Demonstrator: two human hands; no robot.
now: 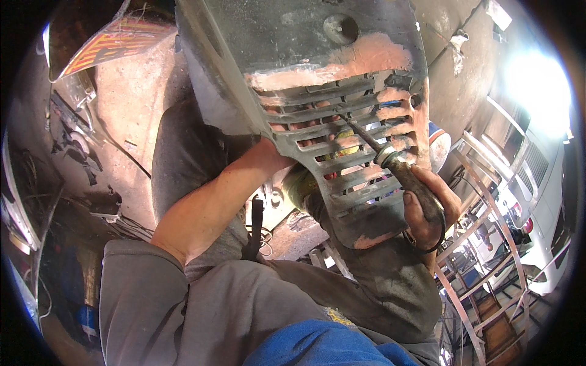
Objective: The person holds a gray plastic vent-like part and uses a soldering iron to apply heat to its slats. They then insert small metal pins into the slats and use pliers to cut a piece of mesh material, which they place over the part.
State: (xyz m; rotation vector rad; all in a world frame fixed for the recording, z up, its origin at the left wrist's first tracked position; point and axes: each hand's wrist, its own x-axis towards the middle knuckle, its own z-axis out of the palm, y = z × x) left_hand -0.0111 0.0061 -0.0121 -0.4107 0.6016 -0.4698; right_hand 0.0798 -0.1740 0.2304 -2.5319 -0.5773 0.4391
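Note:
A dark plastic vehicle panel (274,36) with a slatted grille (351,160) lies tilted over my knees. Pinkish, rough patches mark its slots and right edge. My right hand (427,207) is closed around the handle of a soldering iron (373,144), at the grille's right side. The iron's thin tip points up and left, at the upper middle slats. My left hand (300,125) reaches under the panel's left edge and is behind the grille. Only slivers of its fingers show through the slots, so its grip is hidden.
Metal tube frames (482,244) stand at the right, near a white vehicle (552,207). Loose parts and cables (76,140) lie on the floor at the left. A red and yellow striped board (113,46) sits at the upper left. Bright light glares at the upper right.

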